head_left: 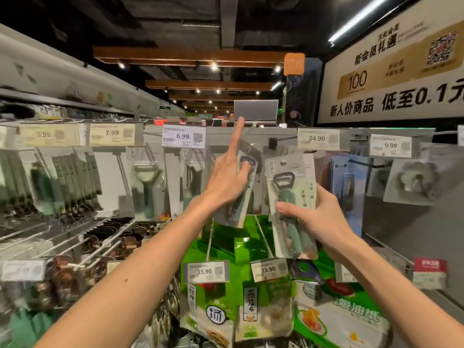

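Checking the head view, the only one I have: both arms reach up to a shop rack of hanging kitchen tools.

My left hand (pixel 226 179) grips the dark opener pack (pixel 237 212), with the thumb pressed on its front and the lower fingers curled behind it. Its index finger sticks straight up, and the tip sits near the grey sign holder (pixel 256 110) on top of the rack. The pack hangs tilted and motion-blurred in front of the rack's middle column. I cannot tell whether it is on a peg.

My right hand (pixel 319 214) holds the green opener pack (pixel 293 187), thumb across the front at the handle and fingers wrapped round the right edge. This pack is upright with a slight lean, off the rack, just right of the dark one and apart from it.

The 6.99 tag (pixel 184 136) is up left and the 24.90 tag (pixel 317 138) up right. A peeler pack (pixel 147 182) hangs to the left. Green bags (pixel 251 247) hang below both packs.
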Tool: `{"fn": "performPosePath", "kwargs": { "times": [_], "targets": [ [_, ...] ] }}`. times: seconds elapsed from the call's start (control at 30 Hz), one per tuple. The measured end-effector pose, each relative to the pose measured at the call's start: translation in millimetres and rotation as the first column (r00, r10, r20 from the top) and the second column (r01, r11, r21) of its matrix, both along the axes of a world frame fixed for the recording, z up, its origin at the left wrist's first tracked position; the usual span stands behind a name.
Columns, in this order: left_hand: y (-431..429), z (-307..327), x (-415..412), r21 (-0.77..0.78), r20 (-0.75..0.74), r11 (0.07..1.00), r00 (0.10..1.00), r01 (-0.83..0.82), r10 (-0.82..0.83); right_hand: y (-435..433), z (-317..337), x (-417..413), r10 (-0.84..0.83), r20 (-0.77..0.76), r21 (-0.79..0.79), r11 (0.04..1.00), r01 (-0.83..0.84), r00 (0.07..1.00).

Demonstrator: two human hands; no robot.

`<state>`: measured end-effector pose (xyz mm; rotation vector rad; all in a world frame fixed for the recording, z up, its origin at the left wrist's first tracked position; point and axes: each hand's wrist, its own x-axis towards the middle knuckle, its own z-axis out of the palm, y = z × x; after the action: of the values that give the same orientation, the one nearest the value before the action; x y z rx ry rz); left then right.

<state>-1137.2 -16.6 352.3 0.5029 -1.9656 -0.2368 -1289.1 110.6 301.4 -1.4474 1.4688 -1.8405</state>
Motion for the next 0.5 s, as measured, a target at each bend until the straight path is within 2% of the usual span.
{"fn": "performPosePath", "kwargs": {
  "times": [0.3,0.43,0.5],
  "targets": [
    [-23,-7,-15,-0.119,-0.018,0.988,0.996,-0.094,0.093,-12,2,-4,0.016,-0.048,-0.017,1.000,-0.017,0.999],
    [-18,-6,-7,-0.131,0.006,0.968,0.976,-0.213,0.216,-10,-2,-4,0.030,-0.057,-0.006,1.000,-0.030,0.998],
    [-13,-6,1,-0.143,0.032,0.965,0.973,-0.221,0.228,-8,-4,-6,0.037,-0.057,-0.001,0.999,-0.037,0.998]
  ]
}}
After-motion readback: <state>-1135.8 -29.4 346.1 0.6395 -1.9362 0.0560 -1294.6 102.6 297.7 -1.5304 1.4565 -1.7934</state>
